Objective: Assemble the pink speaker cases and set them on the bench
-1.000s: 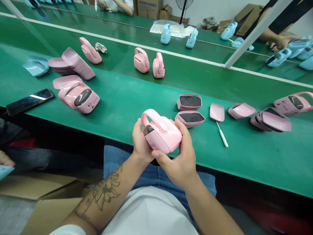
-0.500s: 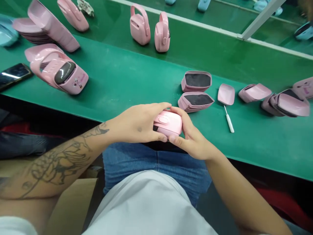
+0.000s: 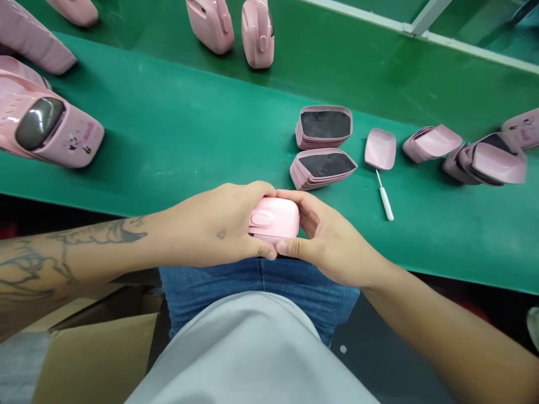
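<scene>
Between my hands, close to the table's near edge, is a pink plastic housing [image 3: 278, 217] with an oval raised tab on its side. My left hand [image 3: 229, 224] wraps its left end, thumb below and fingers over the top. Its right end is gripped by my right hand [image 3: 322, 235], with the thumb at the lower edge. The palms hide much of the housing. Just beyond my fingers stand two stacks of pink shells with dark lining, a nearer stack [image 3: 324, 166] and a farther stack [image 3: 324, 126].
A single pink shell [image 3: 380, 148] lies by a white-handled screwdriver [image 3: 386, 203] on the green table [image 3: 177, 129]. More shells [image 3: 433, 143] are stacked at right. Pink handled housings [image 3: 257, 33] stand at the back; a dark-windowed one [image 3: 80, 134] lies left. Below is a cardboard box [image 3: 96, 353].
The view has shifted, so the table things sit farther left and higher in the picture. Both hands keep their grip on the pink housing.
</scene>
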{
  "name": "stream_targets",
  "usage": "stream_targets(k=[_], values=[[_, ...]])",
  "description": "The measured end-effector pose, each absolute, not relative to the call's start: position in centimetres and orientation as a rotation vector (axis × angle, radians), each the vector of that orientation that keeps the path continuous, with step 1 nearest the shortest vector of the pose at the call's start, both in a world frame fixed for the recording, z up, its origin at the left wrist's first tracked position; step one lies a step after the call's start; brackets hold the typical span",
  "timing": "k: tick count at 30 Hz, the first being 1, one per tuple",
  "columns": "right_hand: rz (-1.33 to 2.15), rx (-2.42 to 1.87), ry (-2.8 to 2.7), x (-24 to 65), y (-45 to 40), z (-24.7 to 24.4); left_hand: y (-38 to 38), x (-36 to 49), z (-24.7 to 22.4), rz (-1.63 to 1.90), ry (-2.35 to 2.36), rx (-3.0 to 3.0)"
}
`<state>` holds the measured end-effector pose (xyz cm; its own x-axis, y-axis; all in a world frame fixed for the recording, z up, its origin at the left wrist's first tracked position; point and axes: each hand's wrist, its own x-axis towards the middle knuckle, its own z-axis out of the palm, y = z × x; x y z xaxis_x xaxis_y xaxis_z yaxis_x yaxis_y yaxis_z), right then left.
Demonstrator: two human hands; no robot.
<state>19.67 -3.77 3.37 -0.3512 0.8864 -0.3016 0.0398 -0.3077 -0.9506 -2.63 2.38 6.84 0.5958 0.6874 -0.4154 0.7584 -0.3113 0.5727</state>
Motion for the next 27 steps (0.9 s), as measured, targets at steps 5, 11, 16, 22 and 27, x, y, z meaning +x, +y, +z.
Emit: stream_targets(k=[5, 11, 16, 22, 27], values=[[1.711, -1.390, -1.258, 19.5, -3.6, 3.6, 1.9, -2.4, 6.4, -0.011, 1.266, 1.948], [1.623, -1.348, -1.378, 20.2, -3.4, 3.3, 1.9, -2.2, 6.8, 0.075, 1.247, 1.912], [1.493, -1.272, -1.294, 19.0, -4.2, 1.7, 0.5, -1.9, 6.2, 0.156, 1.244, 1.947], [1.016, -1.348, -1.288, 14.8, -3.5, 0.1, -1.9, -3.4, 4.7, 0.471, 1.191, 1.912], [1.106, -1.330, -1.559, 15.8, -1.9, 0.9, 0.3, -4.1, 2.4, 0.760, 1.048, 1.625]])
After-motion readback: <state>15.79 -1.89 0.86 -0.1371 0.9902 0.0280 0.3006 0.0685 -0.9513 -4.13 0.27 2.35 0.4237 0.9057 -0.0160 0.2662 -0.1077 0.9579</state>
